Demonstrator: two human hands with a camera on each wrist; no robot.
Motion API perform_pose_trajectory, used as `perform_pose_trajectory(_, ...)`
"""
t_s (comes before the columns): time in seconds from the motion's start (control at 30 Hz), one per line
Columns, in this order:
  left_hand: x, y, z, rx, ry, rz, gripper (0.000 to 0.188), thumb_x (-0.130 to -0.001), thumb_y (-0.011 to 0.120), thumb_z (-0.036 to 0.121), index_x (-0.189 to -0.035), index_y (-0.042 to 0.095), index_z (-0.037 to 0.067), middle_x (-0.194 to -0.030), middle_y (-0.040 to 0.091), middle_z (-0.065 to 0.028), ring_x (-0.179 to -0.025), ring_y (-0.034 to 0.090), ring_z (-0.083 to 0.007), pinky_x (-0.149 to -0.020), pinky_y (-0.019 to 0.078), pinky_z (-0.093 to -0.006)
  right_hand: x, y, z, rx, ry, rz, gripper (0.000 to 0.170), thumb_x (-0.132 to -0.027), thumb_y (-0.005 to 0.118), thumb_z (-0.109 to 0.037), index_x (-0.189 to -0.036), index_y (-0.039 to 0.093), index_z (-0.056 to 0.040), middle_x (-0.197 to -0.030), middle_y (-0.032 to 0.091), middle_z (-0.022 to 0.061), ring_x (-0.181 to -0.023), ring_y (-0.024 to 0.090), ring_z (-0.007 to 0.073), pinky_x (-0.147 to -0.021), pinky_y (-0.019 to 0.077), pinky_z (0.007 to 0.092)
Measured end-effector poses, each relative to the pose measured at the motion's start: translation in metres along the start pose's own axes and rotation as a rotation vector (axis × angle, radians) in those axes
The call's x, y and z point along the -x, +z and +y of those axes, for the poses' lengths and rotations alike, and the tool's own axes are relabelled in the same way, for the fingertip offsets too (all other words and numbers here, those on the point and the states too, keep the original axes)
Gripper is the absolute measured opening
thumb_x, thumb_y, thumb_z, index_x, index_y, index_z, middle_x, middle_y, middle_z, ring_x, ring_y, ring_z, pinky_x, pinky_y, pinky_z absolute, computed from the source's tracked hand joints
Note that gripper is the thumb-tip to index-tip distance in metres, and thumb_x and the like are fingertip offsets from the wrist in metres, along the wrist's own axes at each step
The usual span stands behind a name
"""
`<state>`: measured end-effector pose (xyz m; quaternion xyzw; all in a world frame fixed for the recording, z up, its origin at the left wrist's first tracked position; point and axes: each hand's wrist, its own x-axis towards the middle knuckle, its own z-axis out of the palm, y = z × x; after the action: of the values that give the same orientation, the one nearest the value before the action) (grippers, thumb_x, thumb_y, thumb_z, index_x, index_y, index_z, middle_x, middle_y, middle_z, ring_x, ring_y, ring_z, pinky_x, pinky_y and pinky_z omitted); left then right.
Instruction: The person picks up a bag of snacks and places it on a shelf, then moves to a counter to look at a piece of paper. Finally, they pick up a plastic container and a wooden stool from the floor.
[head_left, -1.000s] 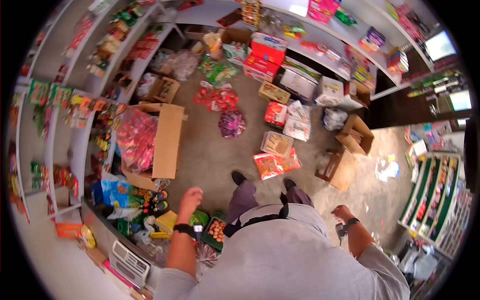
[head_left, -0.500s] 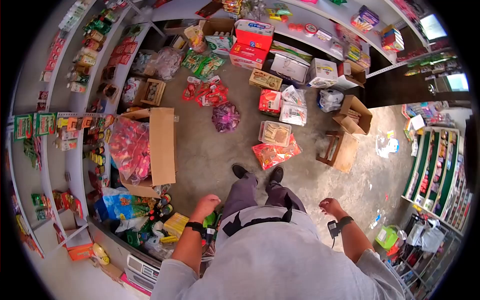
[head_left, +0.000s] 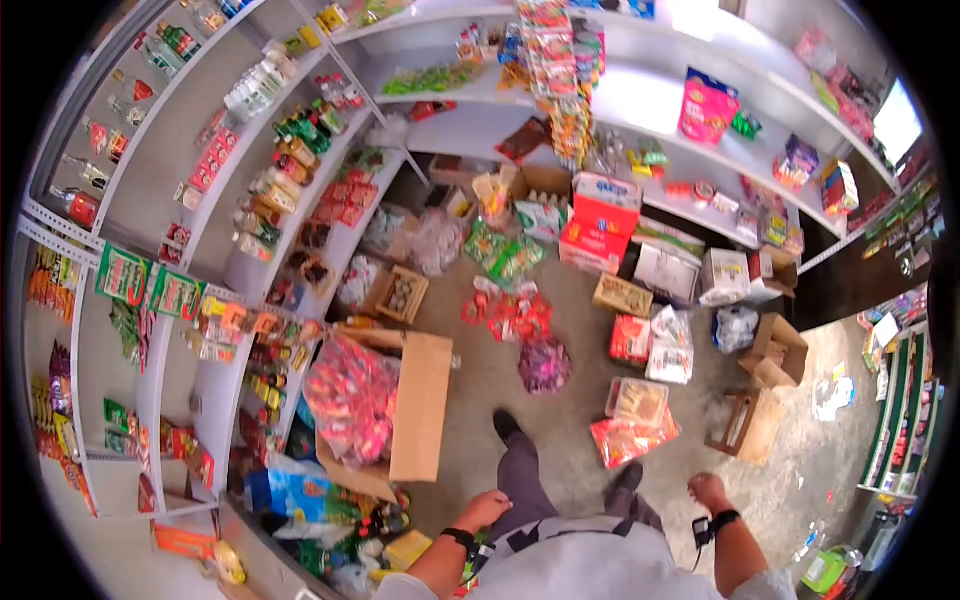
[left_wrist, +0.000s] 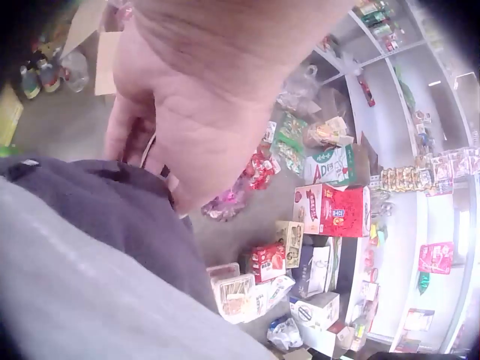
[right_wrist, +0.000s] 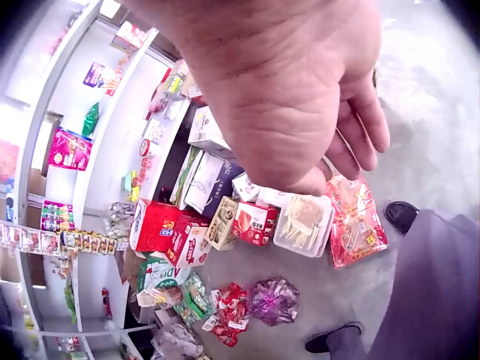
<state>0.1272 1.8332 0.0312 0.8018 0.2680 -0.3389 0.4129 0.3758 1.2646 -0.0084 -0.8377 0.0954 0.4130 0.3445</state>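
Observation:
My left hand (head_left: 485, 510) hangs in front of the left thigh, its fingers loosely curled with nothing seen in them. The left wrist view shows that hand (left_wrist: 191, 124) close over the dark trousers (left_wrist: 112, 202). Out to the right side, my right hand (head_left: 707, 490) hangs in the air, loosely curled and holding nothing. On the floor ahead lie a clear tub of pale sticks (head_left: 640, 402), a red packet (head_left: 625, 445) and a purple shiny bag (head_left: 545, 365). An open carton (head_left: 420, 405) with a big bag of red-wrapped goods (head_left: 350, 400) stands at the left.
Shelves (head_left: 235, 130) with bottles and snacks line the left and back. Boxes, including a red carton (head_left: 600, 225), crowd the floor before the back shelf. A small wooden stool (head_left: 745, 425) stands at the right. Bottles and bags, one blue (head_left: 290, 490), lie at the lower left.
The head view has tilted up, showing more of the upper shelves, and the floor goods sit lower and further right. My left foot has stepped forward. Both hands still hang with nothing in them.

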Motion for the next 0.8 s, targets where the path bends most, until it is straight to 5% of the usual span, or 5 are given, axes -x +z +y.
perform_pose_trajectory(0.13, -0.037, -0.097, -0.057, 0.119, 0.098, 0.067, 0.022, -0.092, 0.065, 0.027, -0.101, 0.072, 0.008, -0.089, 0.069, -0.0082, -0.08, 0.065, -0.0192, -0.073, 0.0535, -0.0345, 0.047, 0.077, -0.093, 0.071, 0.151, -0.141, 0.013, -0.089, 0.066, -0.014, -0.091, 0.072, -0.0028, -0.075, 0.071, 0.0086, -0.059, 0.066, 0.0152, -0.053, 0.0546, 0.0302)
perform_pose_trajectory(0.23, -0.048, -0.171, -0.095, 0.327, 0.022, 0.048, 0.024, -0.091, 0.065, 0.029, -0.1, 0.073, 0.008, -0.089, 0.072, -0.0084, -0.083, 0.068, -0.0214, -0.075, 0.0535, -0.0359, 0.056, 0.134, -0.151, 0.364, -0.135, -0.217, 0.017, -0.089, 0.068, -0.02, -0.091, 0.075, -0.0041, -0.074, 0.072, 0.0055, -0.059, 0.066, 0.014, -0.054, 0.053, 0.0294)
perform_pose_trajectory(0.3, -0.039, -0.2, -0.117, 0.509, -0.11, 0.051, 0.024, -0.09, 0.064, 0.028, -0.098, 0.073, 0.007, -0.084, 0.07, -0.0071, -0.078, 0.066, -0.0207, -0.071, 0.052, -0.0348, 0.061, 0.159, -0.197, 0.447, -0.14, -0.132, 0.023, -0.091, 0.062, -0.026, -0.091, 0.076, -0.0071, -0.078, 0.074, 0.0076, -0.066, 0.068, 0.0188, -0.062, 0.0535, 0.0352)
perform_pose_trajectory(0.33, -0.035, -0.214, -0.124, 0.583, -0.15, 0.092, 0.022, -0.091, 0.063, 0.026, -0.096, 0.073, 0.007, -0.078, 0.067, -0.0048, -0.07, 0.063, -0.0181, -0.064, 0.0504, -0.0329, 0.065, 0.165, -0.229, 0.459, -0.158, -0.12, 0.029, -0.089, 0.06, -0.033, -0.094, 0.074, -0.0083, -0.088, 0.071, 0.0194, -0.084, 0.069, 0.039, -0.076, 0.0549, 0.0438)
perform_pose_trajectory(0.8, -0.005, -0.191, -0.234, 0.475, -0.022, -0.065, 0.024, -0.087, 0.062, 0.025, -0.078, 0.066, 0.003, -0.064, 0.058, -0.0077, -0.06, 0.057, -0.0204, -0.06, 0.047, -0.036, 0.047, 0.173, -0.343, 0.451, -0.119, -0.073, 0.02, -0.087, 0.066, -0.021, -0.095, 0.074, -0.004, -0.083, 0.074, 0.0087, -0.072, 0.072, 0.0176, -0.068, 0.0566, 0.0322)
